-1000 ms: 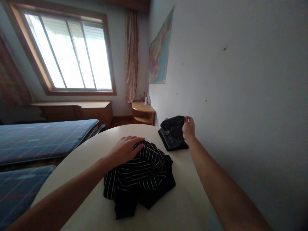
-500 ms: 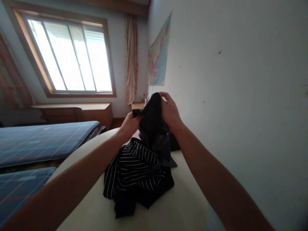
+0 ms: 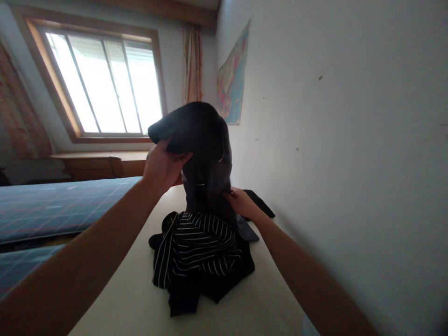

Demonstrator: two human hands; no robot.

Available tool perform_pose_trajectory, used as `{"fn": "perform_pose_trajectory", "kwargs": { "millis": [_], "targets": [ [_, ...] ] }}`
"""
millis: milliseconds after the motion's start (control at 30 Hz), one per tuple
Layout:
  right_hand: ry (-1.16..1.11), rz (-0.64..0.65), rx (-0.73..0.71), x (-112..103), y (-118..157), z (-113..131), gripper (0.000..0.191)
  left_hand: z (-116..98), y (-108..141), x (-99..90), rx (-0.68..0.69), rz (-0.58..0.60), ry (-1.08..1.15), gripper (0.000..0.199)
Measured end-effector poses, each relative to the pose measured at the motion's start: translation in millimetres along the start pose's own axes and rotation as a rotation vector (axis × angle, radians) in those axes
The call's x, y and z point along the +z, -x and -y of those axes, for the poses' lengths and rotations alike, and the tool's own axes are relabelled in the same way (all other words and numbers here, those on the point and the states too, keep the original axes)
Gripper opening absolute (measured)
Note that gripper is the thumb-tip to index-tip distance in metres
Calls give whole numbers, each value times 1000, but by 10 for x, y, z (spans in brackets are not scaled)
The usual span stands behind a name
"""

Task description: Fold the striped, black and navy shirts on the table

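Observation:
A dark, nearly black garment point(image 3: 206, 135) is held up over the light bed surface, its upper part draped and bulging to the left; its exact kind cannot be told. My left hand point(image 3: 164, 163) grips it from the left below the bulge, fingers partly hidden by the cloth. Lower down, on the garment's right side, my right hand point(image 3: 241, 201) pinches the fabric. Beneath it lies a crumpled black garment with white stripes point(image 3: 203, 238), touched by the hanging cloth. Plain black cloth point(image 3: 184, 298) shows at its near edge.
The light bed surface point(image 3: 140, 284) runs alongside a white wall point(image 3: 343, 140) on the right. Another black cloth piece point(image 3: 261, 203) lies by that wall. Blue plaid mattresses point(image 3: 63, 205) are at left, with a wooden desk point(image 3: 91, 165) under the window beyond.
The dark garment has been raised and spread to the left. My left hand has gone up and left; my right hand has moved down along the cloth.

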State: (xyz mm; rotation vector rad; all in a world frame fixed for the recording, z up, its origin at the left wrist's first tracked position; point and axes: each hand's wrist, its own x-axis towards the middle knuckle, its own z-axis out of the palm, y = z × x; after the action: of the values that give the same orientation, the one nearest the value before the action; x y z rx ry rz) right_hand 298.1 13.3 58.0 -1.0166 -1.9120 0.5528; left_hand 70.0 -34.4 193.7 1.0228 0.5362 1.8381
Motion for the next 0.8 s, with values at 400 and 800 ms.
{"fn": "perform_pose_trajectory", "kwargs": {
  "millis": [400,800],
  "targets": [
    [-798,-273,-205,-563,-524,1426,36,429,190,-123,112,451,-541,74],
    [-741,-180,-226,-475,-544,1302,26,47,135,-192,557,188,-903,39]
  ]
}}
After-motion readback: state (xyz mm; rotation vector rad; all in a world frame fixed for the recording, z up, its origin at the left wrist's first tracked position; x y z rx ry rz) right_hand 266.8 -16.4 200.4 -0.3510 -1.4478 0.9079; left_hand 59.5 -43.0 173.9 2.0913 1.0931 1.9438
